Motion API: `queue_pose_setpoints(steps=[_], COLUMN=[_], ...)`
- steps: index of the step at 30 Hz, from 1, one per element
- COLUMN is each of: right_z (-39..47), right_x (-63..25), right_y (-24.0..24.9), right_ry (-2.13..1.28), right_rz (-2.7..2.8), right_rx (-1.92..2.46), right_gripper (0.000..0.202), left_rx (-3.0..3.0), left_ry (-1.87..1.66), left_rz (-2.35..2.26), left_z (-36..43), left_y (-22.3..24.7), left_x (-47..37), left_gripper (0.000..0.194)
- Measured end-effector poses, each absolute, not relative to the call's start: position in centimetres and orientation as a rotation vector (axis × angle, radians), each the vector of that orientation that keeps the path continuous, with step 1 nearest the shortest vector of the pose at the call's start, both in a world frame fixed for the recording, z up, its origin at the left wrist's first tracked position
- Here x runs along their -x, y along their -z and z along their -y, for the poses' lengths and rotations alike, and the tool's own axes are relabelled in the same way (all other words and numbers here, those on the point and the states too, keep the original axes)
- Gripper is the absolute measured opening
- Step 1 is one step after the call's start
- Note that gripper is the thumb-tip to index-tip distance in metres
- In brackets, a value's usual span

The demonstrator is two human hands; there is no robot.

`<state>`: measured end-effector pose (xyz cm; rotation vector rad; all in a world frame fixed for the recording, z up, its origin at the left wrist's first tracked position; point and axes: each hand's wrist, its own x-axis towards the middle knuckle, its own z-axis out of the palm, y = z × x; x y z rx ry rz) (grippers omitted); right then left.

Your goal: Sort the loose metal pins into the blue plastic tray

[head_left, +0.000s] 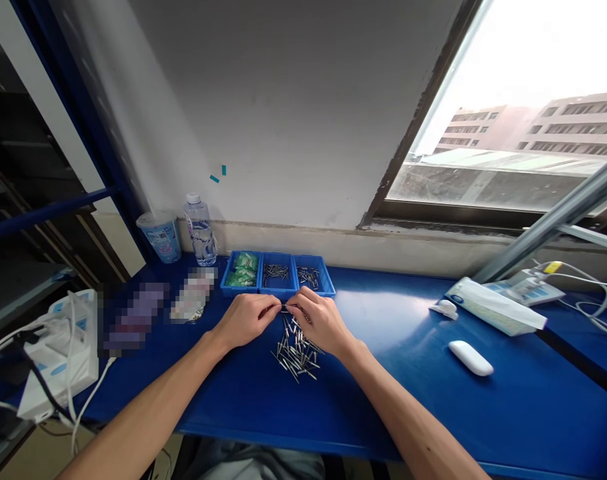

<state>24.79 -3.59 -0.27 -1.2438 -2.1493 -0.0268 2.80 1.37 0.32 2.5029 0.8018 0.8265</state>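
Note:
A loose pile of silver blind rivets lies on the blue tabletop, just below my hands. My left hand is closed in a pinch, its fingertips meeting those of my right hand. Between them is a thin metal rivet, mostly covered by the fingers. My right hand is also pinched, above the upper edge of the pile. Right behind the hands stand three joined blue bins: the left bin holds green-and-clear packets, while the middle bin and right bin hold small metal rivets.
At the back left stand a water bottle and a blue cup. Power strips with cables lie at the left. Toward the right are a white case, a crumpled tissue and a tissue pack.

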Motion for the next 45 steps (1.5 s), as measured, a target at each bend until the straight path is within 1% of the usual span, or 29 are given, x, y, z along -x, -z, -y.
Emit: queue_pose_setpoints(steps=[7, 10, 13, 16, 19, 21, 27, 34, 42, 45], right_z=[3.6, 4.0, 4.4, 4.3, 3.6, 3.2, 3.3, 3.4, 3.3, 3.1], right_x=[-25.3, -25.8, -26.4, -27.0, -27.3, -27.3, -25.4, -24.8, -24.5, -24.7], right_y=[-0.3, -0.4, -0.7, -1.1, -1.4, -1.3, -0.5, 0.0, -0.1, 0.1], right_ry=[0.148, 0.231, 0.392, 0.468, 0.417, 0.359, 0.126, -0.023, -0.111, -0.12], right_rz=[2.12, 1.995, 1.686, 1.48, 1.604, 1.775, 2.186, 2.321, 2.347, 2.313], right_rx=[1.208, 1.185, 1.154, 1.322, 1.629, 1.721, 1.655, 1.745, 1.821, 1.777], right_gripper=[0.036, 0.036, 0.035, 0.036, 0.032, 0.029, 0.025, 0.012, 0.018, 0.019], left_rx=[-2.468, -2.425, -2.419, -2.449, -2.483, -2.49, -2.528, -2.526, -2.523, -2.501], left_ry=[-0.958, -0.976, -0.902, -0.762, -0.608, -0.531, -0.424, -0.423, -0.395, -0.431], left_rz=[-0.789, -0.868, -0.935, -0.945, -0.977, -0.997, -1.118, -1.155, -1.135, -1.112], left_z=[-1.3, -1.4, -1.6, -1.7, -1.8, -1.9, -2.0, -1.6, -1.6, -1.6], left_y=[-0.7, -1.1, -1.1, -0.4, 0.4, 0.7, 0.8, 0.6, 0.5, 0.4], left_x=[-2.6, -2.3, -2.1, -2.4, -2.9, -3.3, -3.9, -4.3, -4.0, -3.7], left_gripper=[0.029, 0.03, 0.031, 0.029, 0.026, 0.026, 0.022, 0.016, 0.015, 0.019])
